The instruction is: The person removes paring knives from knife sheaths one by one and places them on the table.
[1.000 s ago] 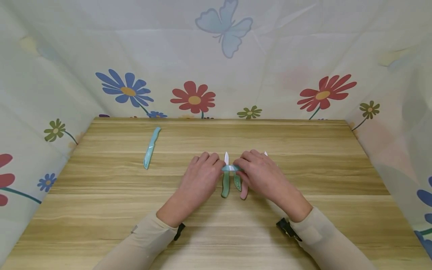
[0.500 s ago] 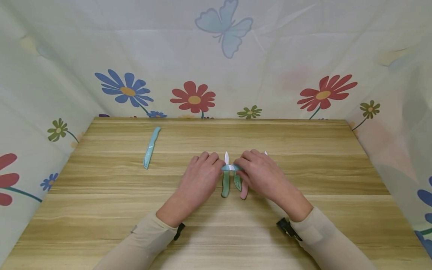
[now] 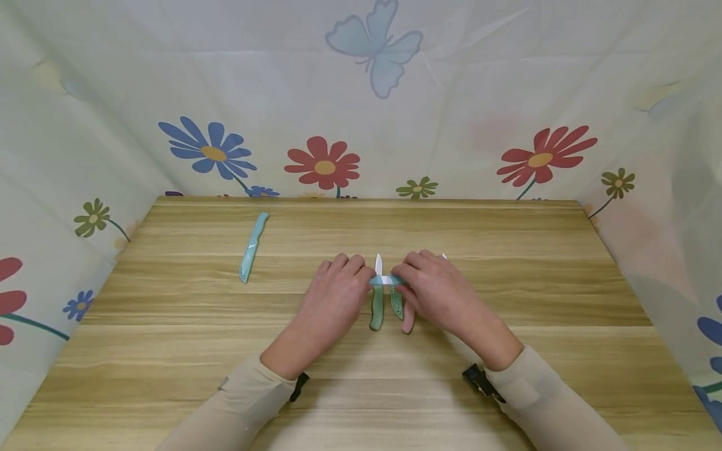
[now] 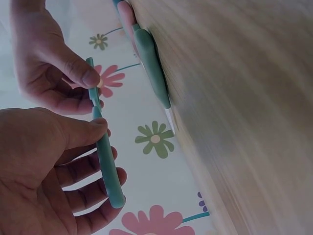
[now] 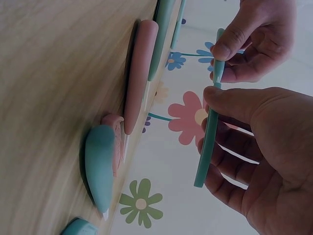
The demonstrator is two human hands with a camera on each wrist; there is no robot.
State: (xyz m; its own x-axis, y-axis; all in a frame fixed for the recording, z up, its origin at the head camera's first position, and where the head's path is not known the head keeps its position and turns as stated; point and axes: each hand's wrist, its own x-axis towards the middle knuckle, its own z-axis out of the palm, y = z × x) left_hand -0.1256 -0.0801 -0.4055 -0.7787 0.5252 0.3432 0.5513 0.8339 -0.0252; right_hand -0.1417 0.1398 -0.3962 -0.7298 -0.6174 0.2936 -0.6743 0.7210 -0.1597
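Note:
My left hand [image 3: 338, 291] pinches the turquoise handle [image 4: 110, 171] of a small paring knife, thumb on one side and fingers behind. My right hand [image 3: 437, 288] pinches its flat turquoise sheath [image 5: 209, 142]. A short stretch of white blade [image 3: 386, 280] shows between the two hands, in line with both parts. Beneath them on the table lie a green paring knife [image 3: 376, 307] with a bare blade, a green sheath [image 3: 397, 303] and a pink knife [image 3: 408, 321], partly hidden by my right hand.
A turquoise sheathed knife [image 3: 254, 247] lies at the back left of the wooden table [image 3: 169, 338]. The right wrist view also shows a pink sheath [image 5: 117, 142], a teal-handled knife [image 5: 99, 166] and another teal piece [image 5: 80, 227]. Flower-printed cloth [image 3: 468, 94] surrounds the table.

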